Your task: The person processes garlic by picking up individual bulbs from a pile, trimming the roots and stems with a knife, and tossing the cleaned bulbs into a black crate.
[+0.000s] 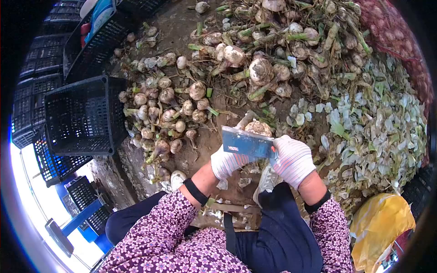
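Onion heap (pixel 273 54) fills twelve to two o'clock; peel pile (pixel 382 132) at three; black crates (pixel 84 116) at nine. Centre: right hand (pixel 293 160), gloved, closed around the cleaver (pixel 246 143) handle; blade label unreadable. Left hand (pixel 226 163), gloved, curled at the blade's lower corner, grip unclear. Onion (pixel 258 127) just beyond the blade.

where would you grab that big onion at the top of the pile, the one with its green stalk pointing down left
Take the big onion by its green stalk, coming from the lower left where the stalk juts free toward bare ground. The round bulb is wedged among other bulbs, so the stalk looks the easier handle.
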`<state>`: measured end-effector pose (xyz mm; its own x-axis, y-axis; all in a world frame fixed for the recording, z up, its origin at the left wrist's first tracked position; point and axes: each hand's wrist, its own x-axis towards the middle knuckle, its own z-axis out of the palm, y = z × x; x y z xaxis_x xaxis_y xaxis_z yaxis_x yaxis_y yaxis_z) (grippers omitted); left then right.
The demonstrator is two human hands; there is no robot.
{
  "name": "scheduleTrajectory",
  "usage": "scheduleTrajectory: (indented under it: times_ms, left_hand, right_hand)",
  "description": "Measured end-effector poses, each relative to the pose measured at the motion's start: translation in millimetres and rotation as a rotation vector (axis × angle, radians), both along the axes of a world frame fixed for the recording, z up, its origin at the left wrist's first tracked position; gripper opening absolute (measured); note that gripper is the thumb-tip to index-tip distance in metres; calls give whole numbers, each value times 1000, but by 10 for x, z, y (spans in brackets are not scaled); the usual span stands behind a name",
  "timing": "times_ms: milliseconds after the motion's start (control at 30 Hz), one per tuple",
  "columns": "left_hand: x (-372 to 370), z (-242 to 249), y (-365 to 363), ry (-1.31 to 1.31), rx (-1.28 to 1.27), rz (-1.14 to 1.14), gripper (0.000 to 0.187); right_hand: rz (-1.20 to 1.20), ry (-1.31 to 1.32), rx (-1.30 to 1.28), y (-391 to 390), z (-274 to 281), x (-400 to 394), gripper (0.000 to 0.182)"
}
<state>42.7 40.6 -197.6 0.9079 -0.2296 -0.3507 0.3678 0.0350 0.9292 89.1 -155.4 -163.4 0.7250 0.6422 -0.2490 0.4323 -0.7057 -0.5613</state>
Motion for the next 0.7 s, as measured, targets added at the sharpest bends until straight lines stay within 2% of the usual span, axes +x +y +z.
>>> scheduleTrajectory:
  times_ms: [33, 100, 133, 267, 300, 367, 500, 600, 700]
  left_hand:
    - [-60, -32, -10, 0, -1, -1, 69]
    - [-161, -194, -4, 103, -50, 170, 77]
    - [-146, -192, 28, 131, 5, 136, 81]
    - [-117, -38, 38, 204, -53, 144, 91]
    - [-116, -44, 40, 205, -55, 145, 91]
    - [-95, -51, 48, 205, 15, 78, 72]
    - [-103, -43, 77, 235, -98, 82, 71]
    - [-161, -164, 94, 239, -156, 89, 81]
    - [-187, -117, 76, 215, -11, 78, 78]
  right_hand:
    - [-1, 0, -1, -4, 40, -1, 14]
    - [76, 35, -84, -1, 105, -2, 15]
    - [76, 35, -87, 2, 124, 4, 15]
    - [137, 123, -169, -1, 149, -15, 17]
    - [152, 158, -181, 0, 153, -22, 17]
    - [147, 146, -182, -5, 175, -19, 17]
    - [140, 169, -189, -26, 174, -17, 19]
    - [139, 168, -160, -36, 134, -38, 19]
    - [143, 184, -178, -41, 124, -55, 18]
